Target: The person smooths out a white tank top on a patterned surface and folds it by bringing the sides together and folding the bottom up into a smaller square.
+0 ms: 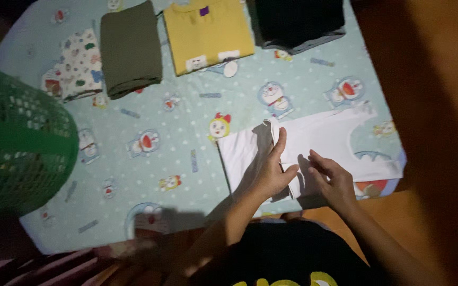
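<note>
A white garment (329,140) lies flat on a light blue cartoon-print sheet (186,132), at its near right corner. My left hand (271,169) grips a folded edge of the white garment near its middle, fingers closed around the fold and lifting it a little. My right hand (332,177) rests flat on the garment just to the right, fingers spread and pressing the cloth down. Both forearms reach in from the bottom of the view.
Folded clothes line the far edge of the sheet: a patterned white piece (80,63), an olive one (131,47), a yellow shirt (208,32) and a dark one (298,21). A green mesh basket (17,143) stands at the left. Wooden floor (430,106) lies to the right.
</note>
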